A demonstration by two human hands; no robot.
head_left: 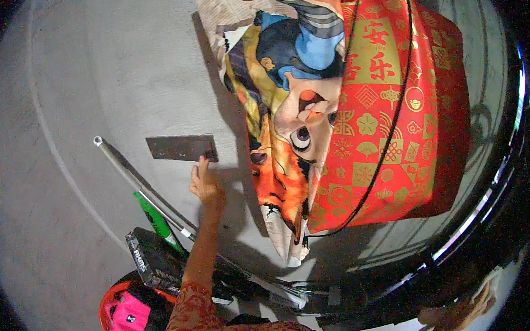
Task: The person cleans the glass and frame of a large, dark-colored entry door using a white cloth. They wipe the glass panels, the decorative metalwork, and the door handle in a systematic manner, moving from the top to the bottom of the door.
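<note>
A dark rectangular wall switch panel (169, 149) is set in the grey wall. My left hand (205, 183) reaches up to it, with the index fingertip at the panel's lower right part and the other fingers loosely bent. Nothing shows in that hand. Down at the lower right is my right hand (458, 312), dim and blurred, beside a pale patch. Whether its fingers hold anything cannot be made out.
Right of the panel hangs a cloth (309, 103) printed with cartoon animals, against a red bag (389, 129) with gold patterns. A black cord crosses the bag. Lower left are a metal pole (140, 187), a green handle (152, 216), a black box (153, 255) and a pink item (129, 316).
</note>
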